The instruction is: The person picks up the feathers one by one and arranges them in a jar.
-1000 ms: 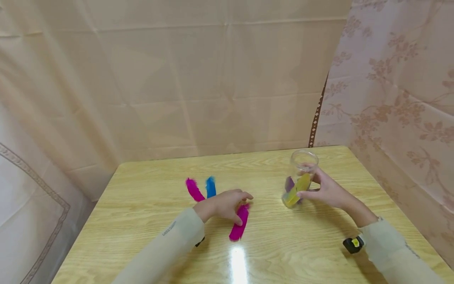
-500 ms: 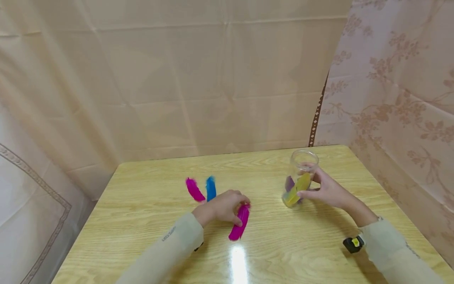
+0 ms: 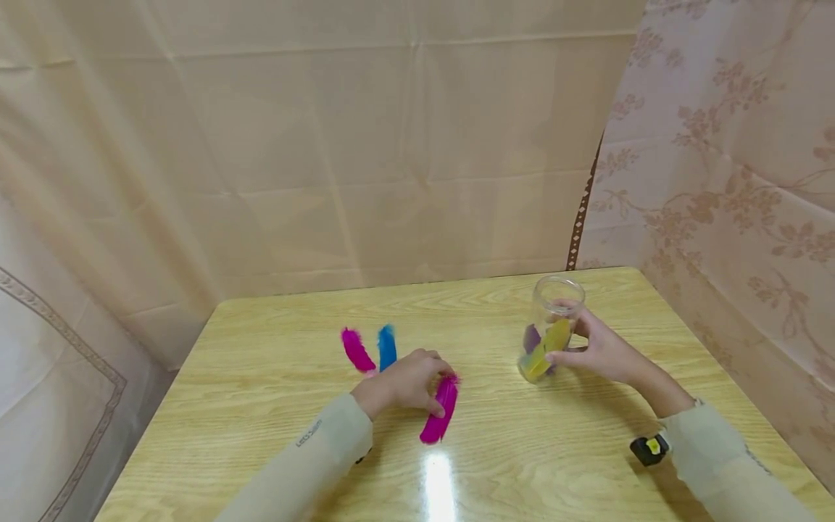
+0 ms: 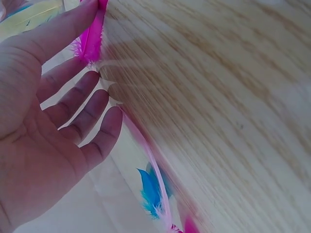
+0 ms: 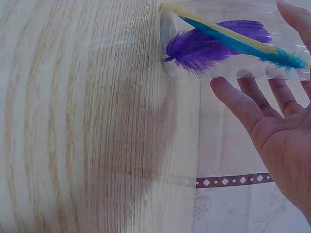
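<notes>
My left hand [image 3: 407, 382] is at a magenta feather [image 3: 441, 415] lying near the middle of the wooden table. Its thumb lies over the feather's vane and its curled fingers reach the fluffy end, as the left wrist view also shows. My right hand [image 3: 601, 349] grips a tall clear cylindrical container [image 3: 559, 290] from its right side, fingers behind and thumb in front. The container leans, its open rim up. Inside it are a yellow feather [image 3: 557, 339], a purple feather [image 5: 199, 48] and a teal feather [image 5: 233, 42].
Behind the left forearm lie another magenta feather [image 3: 357, 351] and a blue feather [image 3: 387, 346], partly hidden. In the left wrist view a pale pink feather [image 4: 151, 155] curves beside them. Fabric curtains [image 3: 404, 145] surround the wooden table [image 3: 274, 435].
The fingers of my left hand have lowered and closed in on the magenta feather's upper end. My right hand and the container have stayed in place.
</notes>
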